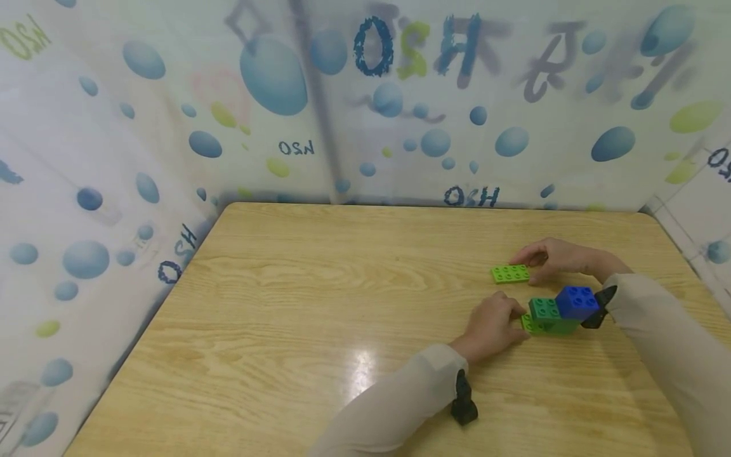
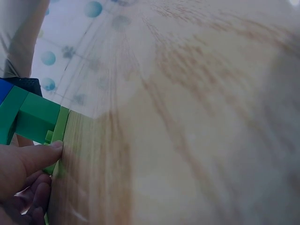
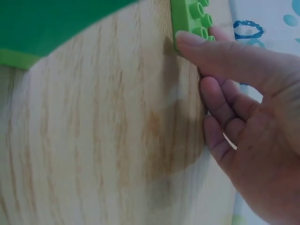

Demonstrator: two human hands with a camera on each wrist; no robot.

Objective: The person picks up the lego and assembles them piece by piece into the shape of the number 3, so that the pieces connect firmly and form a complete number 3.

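Pinched by its right end in the right grip (image 1: pixel 556 260), thumb on the near side and fingers behind: a loose lime-green plate (image 1: pixel 511 273), lying flat beyond and to the left of the blue brick (image 1: pixel 578 303). Running leftward from those fingertips along its long axis, four studs by two, and seemingly parallel to the lime base plate (image 1: pixel 528 324) at the foot of the build, lower than the blue brick and left of it. In touch with the right grip, merely near the left grip (image 1: pixel 492 324), itself pinching the base plate's left end, left of the blue brick. Just left of the blue brick and lower, a square-cut dark-green brick (image 1: pixel 544 310). Moulded in smooth, likely rigid plastic, with round hollow studs on top. Spread beneath the blue brick and all around, a wood-grained tabletop (image 1: pixel 320 285), glossy well to its left
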